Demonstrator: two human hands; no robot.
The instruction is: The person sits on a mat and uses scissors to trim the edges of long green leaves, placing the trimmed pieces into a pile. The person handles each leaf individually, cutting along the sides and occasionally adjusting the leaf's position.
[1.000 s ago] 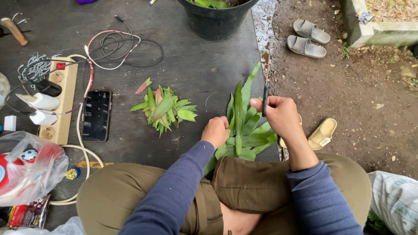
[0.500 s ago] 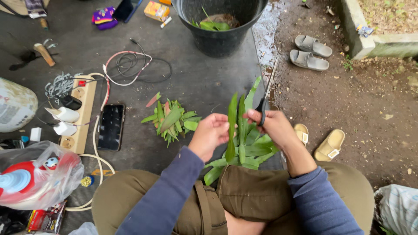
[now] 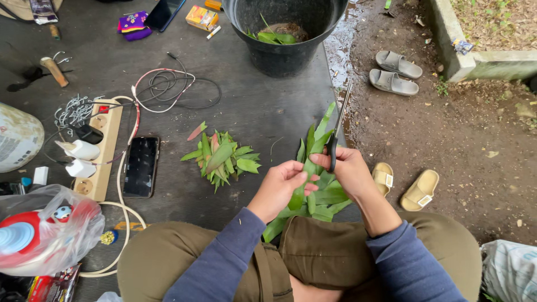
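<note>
The left hand pinches a bunch of long green leaves, steadying it for the black-handled scissors clamped in the right hand; cut leaf pieces lie left.

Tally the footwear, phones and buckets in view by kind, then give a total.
Grey slippers: 2
Tan slippers: 2
Phones: 2, one by the power strip, one at the top edge
Black bucket: 1
Total: 7
</note>
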